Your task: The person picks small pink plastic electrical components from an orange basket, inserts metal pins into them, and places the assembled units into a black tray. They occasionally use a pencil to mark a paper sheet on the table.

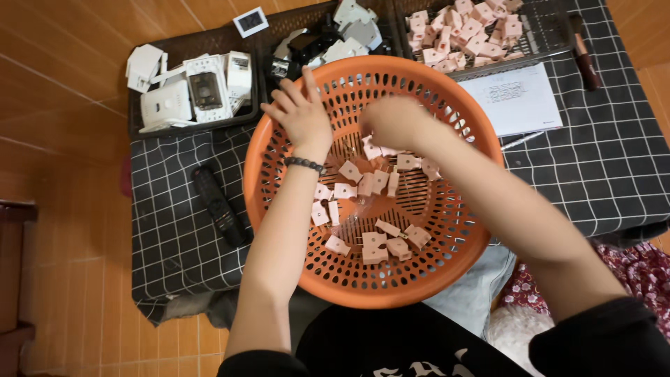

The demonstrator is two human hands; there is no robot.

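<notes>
A round orange plastic basket (293, 230) sits on my lap and against the table's front edge. Several small pale pink plastic parts (380, 243) with metal prongs lie scattered on its slotted floor. My left hand (301, 112) hovers over the basket's far left side with fingers spread and nothing in it; a dark bead bracelet circles that wrist. My right hand (394, 122) is blurred over the far middle of the basket, fingers curled down among the pink parts; whether it grips one is unclear.
A black-and-white checked cloth (600, 167) covers the low table. At the back stand dark trays with white plastic housings (192, 91), mixed white and black parts (335, 38) and pink parts (467, 31). A black remote (220, 206) lies left; a white paper (520, 98) right.
</notes>
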